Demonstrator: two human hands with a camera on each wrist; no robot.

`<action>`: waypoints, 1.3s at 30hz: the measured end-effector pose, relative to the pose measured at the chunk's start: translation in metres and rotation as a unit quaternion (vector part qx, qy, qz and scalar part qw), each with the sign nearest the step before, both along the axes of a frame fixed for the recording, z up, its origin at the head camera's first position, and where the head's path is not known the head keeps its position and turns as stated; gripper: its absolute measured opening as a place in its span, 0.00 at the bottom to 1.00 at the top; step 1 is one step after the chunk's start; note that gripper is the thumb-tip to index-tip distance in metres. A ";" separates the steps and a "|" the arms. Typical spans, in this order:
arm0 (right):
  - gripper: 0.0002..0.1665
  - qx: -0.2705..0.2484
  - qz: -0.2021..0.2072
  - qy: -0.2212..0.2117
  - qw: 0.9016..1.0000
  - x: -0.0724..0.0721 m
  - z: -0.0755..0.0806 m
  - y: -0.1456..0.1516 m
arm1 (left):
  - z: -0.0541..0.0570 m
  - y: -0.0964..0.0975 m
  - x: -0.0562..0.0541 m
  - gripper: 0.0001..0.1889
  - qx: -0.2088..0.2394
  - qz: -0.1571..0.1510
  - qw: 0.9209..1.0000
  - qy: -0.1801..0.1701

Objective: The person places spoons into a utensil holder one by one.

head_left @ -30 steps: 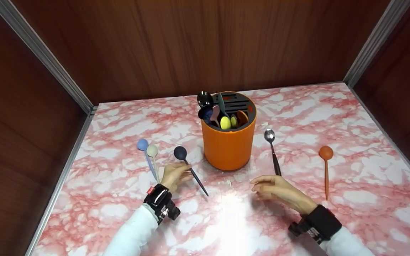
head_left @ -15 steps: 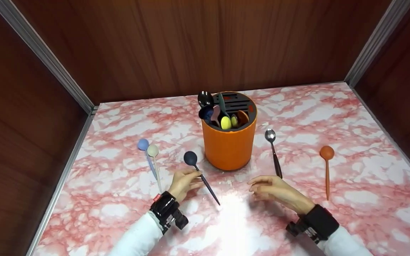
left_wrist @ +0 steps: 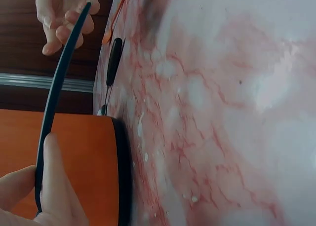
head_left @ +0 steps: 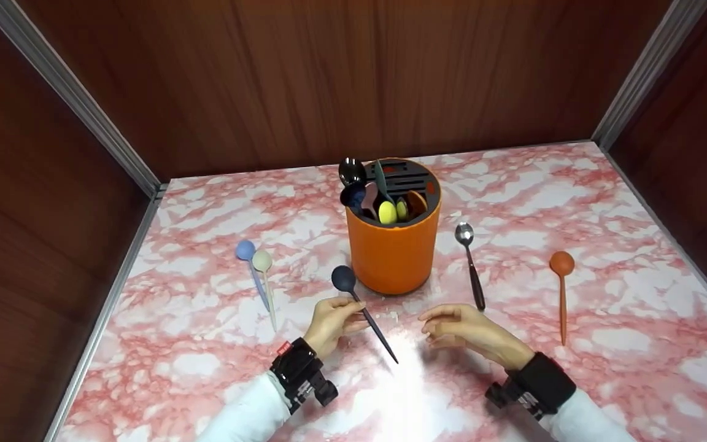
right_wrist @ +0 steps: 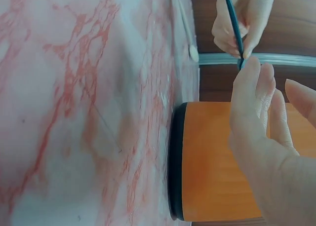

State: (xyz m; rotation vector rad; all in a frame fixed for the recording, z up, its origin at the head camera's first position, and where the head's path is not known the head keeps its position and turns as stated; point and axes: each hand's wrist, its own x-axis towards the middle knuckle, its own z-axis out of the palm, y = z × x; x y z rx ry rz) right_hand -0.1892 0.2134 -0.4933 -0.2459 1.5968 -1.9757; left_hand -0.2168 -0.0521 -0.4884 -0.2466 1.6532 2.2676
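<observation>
With our left hand (head_left: 333, 322) we pinch the dark blue spoon (head_left: 377, 328) between thumb and fingers, partway down its handle, while our right hand (head_left: 469, 330) stands apart across from it, fingers loosely bent and holding nothing. The relation that counts is this: the spoon's long axis runs slantwise, with its bowl beyond the left hand, near the orange holder (head_left: 392, 258), and its handle end coming back toward us and rightward into the gap between our hands. The left hand is the nearer one, already on the handle; the right faces the handle end without touching it. In the left wrist view the handle stands off the surface (head_left: 194, 365), so we judge it lifted. Past our hands, the holder stands upright just beyond the gap, several utensils in its top, among them a yellow one (head_left: 387, 212). Out to the left, a light blue spoon (head_left: 255, 276) and a pale green spoon (head_left: 269, 294) lie close together; to the right, a metal spoon (head_left: 471, 264) with a dark handle lies just beyond our right hand, and an orange spoon (head_left: 563, 298) lies farther out.
</observation>
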 end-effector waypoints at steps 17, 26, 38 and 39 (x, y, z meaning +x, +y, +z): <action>0.19 -0.001 0.030 0.009 1.000 0.001 0.000 -0.010 | 0.008 0.022 0.011 0.05 0.024 0.012 1.000 0.005; 0.18 0.025 0.034 0.004 0.999 0.002 0.000 -0.014 | 0.014 0.031 0.017 0.04 0.027 0.016 0.999 0.013; 0.17 0.048 0.036 0.015 0.998 0.002 -0.004 -0.017 | 0.015 0.035 0.020 0.04 0.034 0.027 0.999 0.025; 0.17 0.043 0.037 0.015 0.998 0.003 -0.004 -0.017 | 0.015 0.035 0.020 0.05 0.034 0.029 0.999 0.023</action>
